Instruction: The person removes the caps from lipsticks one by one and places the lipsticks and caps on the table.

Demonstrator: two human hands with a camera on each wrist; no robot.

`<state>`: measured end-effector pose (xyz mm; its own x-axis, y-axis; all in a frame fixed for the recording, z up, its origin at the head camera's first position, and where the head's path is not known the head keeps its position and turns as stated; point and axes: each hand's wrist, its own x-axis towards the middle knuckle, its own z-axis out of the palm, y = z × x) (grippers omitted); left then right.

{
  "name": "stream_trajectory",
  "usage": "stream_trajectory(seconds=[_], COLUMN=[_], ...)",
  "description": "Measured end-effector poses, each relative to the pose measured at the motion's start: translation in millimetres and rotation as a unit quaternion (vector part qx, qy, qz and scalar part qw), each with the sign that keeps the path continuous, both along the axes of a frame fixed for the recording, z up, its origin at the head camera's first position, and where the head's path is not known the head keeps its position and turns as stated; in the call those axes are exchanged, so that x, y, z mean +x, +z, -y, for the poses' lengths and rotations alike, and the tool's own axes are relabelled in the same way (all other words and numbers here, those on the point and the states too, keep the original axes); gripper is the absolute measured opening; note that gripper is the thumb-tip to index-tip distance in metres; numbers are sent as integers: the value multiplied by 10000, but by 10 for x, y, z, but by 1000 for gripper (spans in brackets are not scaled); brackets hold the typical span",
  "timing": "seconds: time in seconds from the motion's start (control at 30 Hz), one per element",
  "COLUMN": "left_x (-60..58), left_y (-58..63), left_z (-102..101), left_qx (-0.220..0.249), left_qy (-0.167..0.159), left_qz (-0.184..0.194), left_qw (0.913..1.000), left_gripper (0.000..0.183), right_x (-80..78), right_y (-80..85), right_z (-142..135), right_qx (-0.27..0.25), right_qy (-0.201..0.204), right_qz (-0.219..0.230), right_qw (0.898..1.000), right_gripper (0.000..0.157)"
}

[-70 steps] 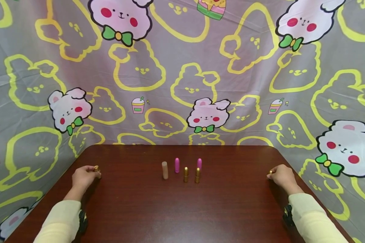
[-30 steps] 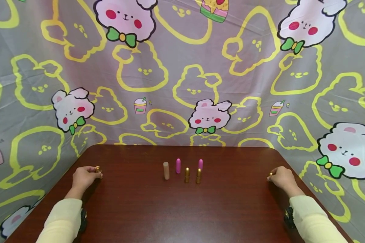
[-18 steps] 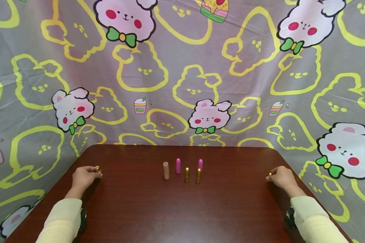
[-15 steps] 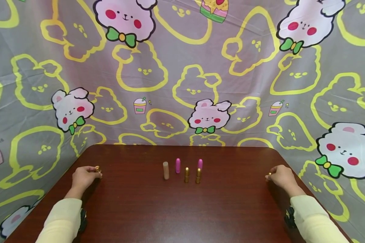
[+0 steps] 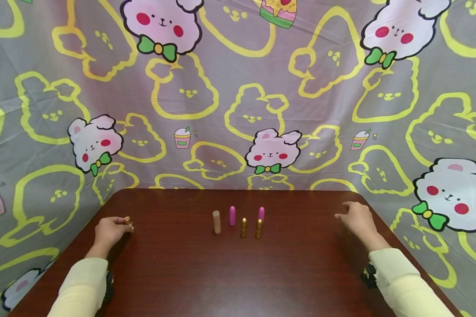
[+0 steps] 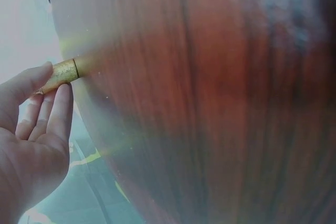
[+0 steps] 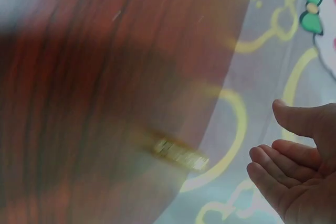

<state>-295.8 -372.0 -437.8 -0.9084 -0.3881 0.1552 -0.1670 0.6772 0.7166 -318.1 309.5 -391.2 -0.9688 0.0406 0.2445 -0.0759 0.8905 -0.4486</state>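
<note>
My left hand [image 5: 108,234] pinches a small gold tube [image 6: 61,75] between thumb and fingers at the table's left side. On the right side my right hand [image 5: 358,219] is raised over the table with fingers spread and nothing in its grasp. A second gold tube [image 7: 181,155] stands on the table near the right edge; in the head view the hand mostly hides it. Around the middle are two gold bullet-shaped tubes [image 5: 243,227], two pink round-tipped tubes [image 5: 232,215] and a tan cylinder [image 5: 216,222], all upright.
The dark red-brown wooden table [image 5: 238,273] has rounded far corners. A grey curtain [image 5: 222,132] printed with cartoon rabbits hangs behind it and along both sides. The central tubes stand far from both hands.
My right hand has let go of its gold tube and moved up and slightly left, its fingers opening. The left hand keeps its place and its grip.
</note>
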Motion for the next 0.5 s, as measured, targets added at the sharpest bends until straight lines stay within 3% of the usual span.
stream_trajectory(seconds=[0.5], left_x=[19], left_y=[28], left_z=[-17], left_qx=[108], left_qy=[-23], left_qz=[78], left_qw=[9999], left_gripper=[35], right_x=[-1], right_y=[127], right_z=[849], right_qx=[-526], right_qy=[1001], right_qz=[-356], right_qw=[9929], right_gripper=[40])
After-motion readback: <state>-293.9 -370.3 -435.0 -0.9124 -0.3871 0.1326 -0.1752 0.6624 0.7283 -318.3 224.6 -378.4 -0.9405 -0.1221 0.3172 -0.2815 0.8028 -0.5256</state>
